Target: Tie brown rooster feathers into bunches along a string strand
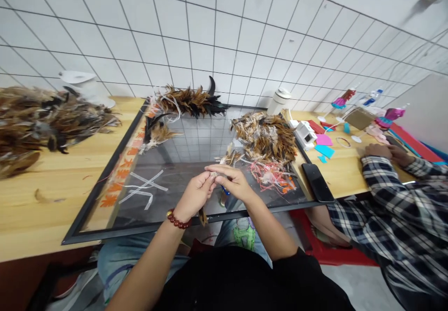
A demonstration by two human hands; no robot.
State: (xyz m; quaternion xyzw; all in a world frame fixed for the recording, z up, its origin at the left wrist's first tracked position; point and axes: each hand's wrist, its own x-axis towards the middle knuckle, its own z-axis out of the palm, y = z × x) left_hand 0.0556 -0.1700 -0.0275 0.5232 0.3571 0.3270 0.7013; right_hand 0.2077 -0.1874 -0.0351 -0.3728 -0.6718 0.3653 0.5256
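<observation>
My left hand [196, 190], with a dark red bead bracelet [179, 220] on its wrist, meets my right hand [234, 180] above the front of a dark framed glass panel [196, 199]. Both sets of fingers are closed on the pale end of a small feather bunch [213, 175], mostly hidden by the hands. Brown feather tips [203, 217] show below my left palm. Beside my right hand is a blue thing [226, 190], partly covered, whose kind I cannot tell. Just beyond the fingers lie a few loose feathers [229, 155].
White strips [143, 185] lie left on the panel; a feather garland [192, 100] lies at its back. To the right are piled feathers [269, 136], tangled pink strings [269, 176] and a phone [317, 183]. More feathers [49, 120] cover the left tabletop. A person in plaid sleeves [381, 176] sits right.
</observation>
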